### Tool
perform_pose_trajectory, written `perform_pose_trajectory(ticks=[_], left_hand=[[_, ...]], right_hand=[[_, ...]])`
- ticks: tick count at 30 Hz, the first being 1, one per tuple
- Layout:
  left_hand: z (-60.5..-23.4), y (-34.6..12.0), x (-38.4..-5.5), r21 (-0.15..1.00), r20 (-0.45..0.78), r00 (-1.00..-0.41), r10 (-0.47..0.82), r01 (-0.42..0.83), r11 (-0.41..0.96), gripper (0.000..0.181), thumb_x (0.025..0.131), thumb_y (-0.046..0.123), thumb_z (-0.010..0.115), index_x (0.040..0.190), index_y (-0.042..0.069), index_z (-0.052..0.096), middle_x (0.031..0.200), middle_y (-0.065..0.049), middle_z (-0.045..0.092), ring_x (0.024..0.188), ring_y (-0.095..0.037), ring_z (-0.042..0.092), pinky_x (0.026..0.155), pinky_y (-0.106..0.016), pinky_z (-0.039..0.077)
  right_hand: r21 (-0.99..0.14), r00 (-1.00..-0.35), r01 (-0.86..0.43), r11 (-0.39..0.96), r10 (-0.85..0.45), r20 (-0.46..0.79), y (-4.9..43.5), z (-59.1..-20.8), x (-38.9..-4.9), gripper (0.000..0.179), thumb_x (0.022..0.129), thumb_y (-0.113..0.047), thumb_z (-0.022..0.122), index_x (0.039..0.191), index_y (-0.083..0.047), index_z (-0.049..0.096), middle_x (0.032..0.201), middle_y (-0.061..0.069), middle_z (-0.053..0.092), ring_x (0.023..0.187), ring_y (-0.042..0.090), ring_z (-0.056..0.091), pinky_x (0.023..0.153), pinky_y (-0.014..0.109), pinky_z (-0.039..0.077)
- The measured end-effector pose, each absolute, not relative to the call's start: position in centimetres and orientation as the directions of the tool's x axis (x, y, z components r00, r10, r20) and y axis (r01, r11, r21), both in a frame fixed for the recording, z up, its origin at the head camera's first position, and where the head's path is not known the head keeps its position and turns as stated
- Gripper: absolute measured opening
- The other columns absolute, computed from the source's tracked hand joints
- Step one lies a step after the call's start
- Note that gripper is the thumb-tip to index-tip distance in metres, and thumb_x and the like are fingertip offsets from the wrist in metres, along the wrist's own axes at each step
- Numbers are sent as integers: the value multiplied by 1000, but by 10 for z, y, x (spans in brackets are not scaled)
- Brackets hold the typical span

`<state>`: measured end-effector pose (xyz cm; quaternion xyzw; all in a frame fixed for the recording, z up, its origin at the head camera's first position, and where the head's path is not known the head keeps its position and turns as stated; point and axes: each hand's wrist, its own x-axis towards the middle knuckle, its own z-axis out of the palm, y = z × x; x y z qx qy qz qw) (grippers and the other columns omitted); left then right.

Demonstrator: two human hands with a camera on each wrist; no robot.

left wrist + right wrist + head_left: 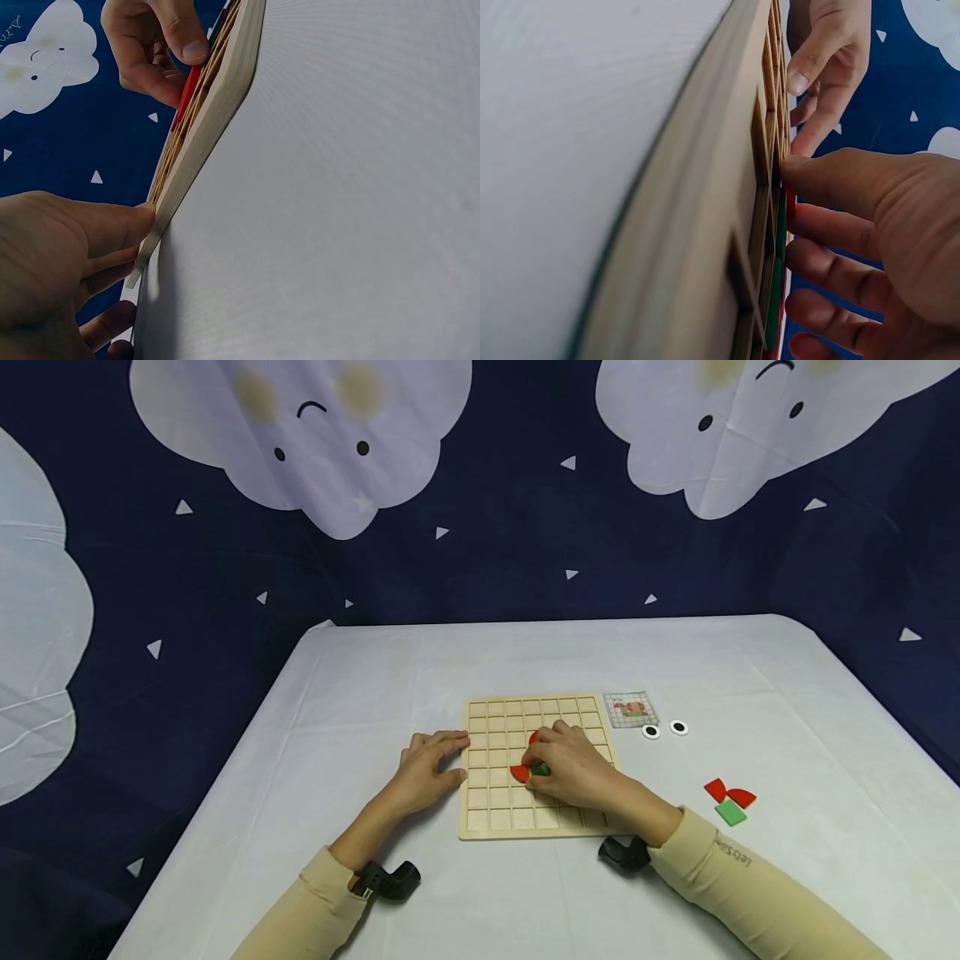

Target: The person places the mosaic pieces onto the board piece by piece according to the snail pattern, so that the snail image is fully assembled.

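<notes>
A light wooden grid board (491, 797) lies on the white table. My left hand (429, 774) rests at its left edge, thumb and fingers touching the rim; the left wrist view shows its thumb (124, 225) against the board's side. Over the board's middle, my right hand (573, 766) has thumb and index finger at a red quarter-circle tile (519, 773), pinching it. Beside that tile is a green tile (540, 769), partly under the fingers. Another red tile (533, 737) shows above the index finger. The right hand hides other cells.
At the board's upper right lies a pattern card (630, 710) with a small coloured picture. Two round eye tiles (651, 732) sit beside it. Further right are two loose red tiles (741, 798) and a light green square tile (731, 812). A dark cloud-print cloth (510, 568) hangs behind the table.
</notes>
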<state>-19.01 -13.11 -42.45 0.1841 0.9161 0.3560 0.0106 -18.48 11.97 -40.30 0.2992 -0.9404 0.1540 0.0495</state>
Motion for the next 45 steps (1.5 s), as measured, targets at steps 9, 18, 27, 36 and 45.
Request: perform_pose_trajectory(ticks=[9, 18, 27, 36, 45], left_hand=[[-425, -131, -190, 657, 114, -932, 345, 331, 677, 47, 83, 17, 69, 129, 11, 59, 139, 2, 52, 110, -21, 40, 89, -41, 26], [-426, -131, -191, 656, 118, -929, 350, 338, 674, 47, 83, 17, 68, 129, 10, 58, 139, 1, 52, 110, -22, 40, 89, -42, 26], [-424, -131, -190, 660, 110, -932, 345, 328, 676, 47, 83, 17, 68, 129, 10, 58, 140, 2, 51, 110, -22, 40, 89, -42, 26], [-424, -131, -190, 657, 109, -934, 341, 325, 680, 47, 83, 17, 69, 129, 11, 58, 139, 2, 52, 109, -21, 40, 89, -42, 26], [-423, -131, -189, 661, 105, -932, 348, 327, 676, 48, 84, 18, 68, 130, 11, 58, 140, 3, 51, 108, -21, 40, 89, -42, 26]], right_hand=[[-241, -809, -587, 773, -550, 207, 120, -404, -185, 17, 75, -29, 77, 88, -20, 73, 87, -6, 59, 83, 15, 44, 71, 31, 34], [-275, -825, -564, 779, -526, 205, 128, -396, -181, 20, 75, -29, 77, 92, -18, 73, 89, -5, 60, 83, 14, 42, 72, 30, 32], [-324, -860, -509, 797, -451, 241, 169, -387, -172, 22, 75, -23, 76, 94, -15, 74, 90, -2, 62, 85, 16, 45, 74, 33, 34], [-297, -873, -469, 832, -384, 302, 220, -382, -153, 24, 75, -19, 76, 97, -12, 71, 94, 0, 64, 92, 21, 49, 80, 40, 35], [-265, -879, -428, 864, -329, 346, 258, -383, -131, 27, 71, -20, 79, 97, -15, 71, 94, -2, 64, 85, 14, 45, 75, 33, 30]])
